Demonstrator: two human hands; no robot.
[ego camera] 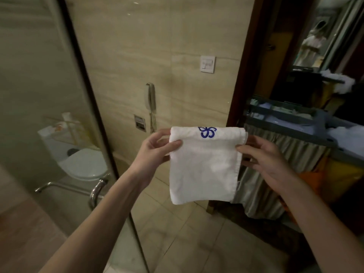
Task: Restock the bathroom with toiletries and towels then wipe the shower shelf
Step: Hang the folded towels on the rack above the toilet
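A small folded white towel [203, 166] with a blue embroidered emblem near its top edge hangs in front of me at chest height. My left hand [155, 148] pinches its upper left corner, thumb in front and fingers behind. My right hand [262, 156] pinches the upper right edge the same way, its fingers partly hidden behind the cloth. The towel's lower part hangs free above the tiled floor.
A glass shower door [59, 115] with a metal handle [96, 191] stands at left, with a toilet [82, 164] visible through it. A wall phone [149, 97] and a switch [207, 64] are on the tiled wall. A housekeeping cart [307, 123] with linens fills the doorway at right.
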